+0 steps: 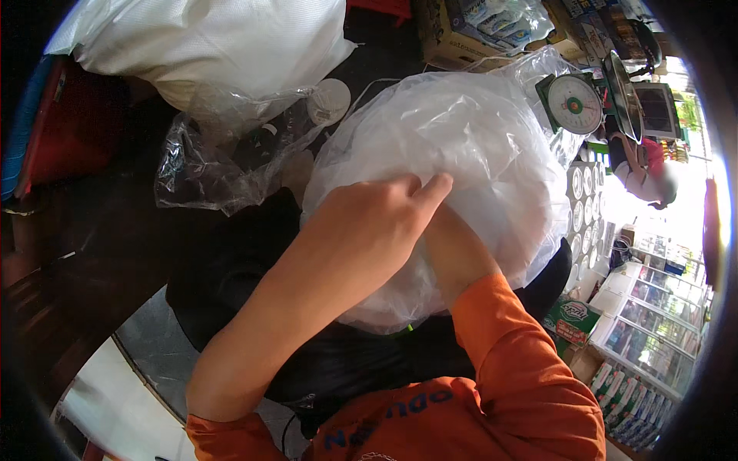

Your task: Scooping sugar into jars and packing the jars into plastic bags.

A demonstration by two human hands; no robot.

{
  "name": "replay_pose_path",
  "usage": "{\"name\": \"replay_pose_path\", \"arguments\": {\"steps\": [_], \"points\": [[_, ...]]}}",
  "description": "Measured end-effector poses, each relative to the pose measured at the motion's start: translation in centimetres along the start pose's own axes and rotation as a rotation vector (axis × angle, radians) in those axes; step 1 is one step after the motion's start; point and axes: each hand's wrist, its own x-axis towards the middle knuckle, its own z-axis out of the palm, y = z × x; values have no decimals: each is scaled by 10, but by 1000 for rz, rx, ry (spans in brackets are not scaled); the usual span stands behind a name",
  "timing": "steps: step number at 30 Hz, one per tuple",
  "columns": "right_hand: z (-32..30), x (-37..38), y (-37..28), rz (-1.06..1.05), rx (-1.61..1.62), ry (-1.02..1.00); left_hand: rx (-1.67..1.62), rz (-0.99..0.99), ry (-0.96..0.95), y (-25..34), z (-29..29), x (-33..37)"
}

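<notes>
The hands point(380, 211) come together over a bulging translucent plastic bag point(461, 127).

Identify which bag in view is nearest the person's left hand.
The large, rounded, translucent plastic bag, directly beneath the left hand; the bulging white woven sack and crumpled clear plastic bag both lie farther off, to the left.

An orange shirt point(415, 430) covers the torso, with dark blue letters point(419, 402) across the chest and a bit of white marking below them. The left sleeve point(231, 439) ends near the elbow; the right sleeve point(523, 346), creased, reaches farther down the forearm. The left hand point(384, 215) is bare. Black cloth point(346, 365) covers the legs.
</notes>
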Motion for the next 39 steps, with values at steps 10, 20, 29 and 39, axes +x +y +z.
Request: {"name": "replay_pose_path", "arguments": {"steps": [10,20,29,39], "points": [[15,46,37,-51,45,113,-18,15,106,10,0,28],[100,68,70,-94,148,201,-94,-56,34,11,-4,39],[107,114,55,-148,121,284,-35,-45,88,3,-6,45],[141,150,50,-228,96,381,-2,-116,103,-2,-14,38]]}}
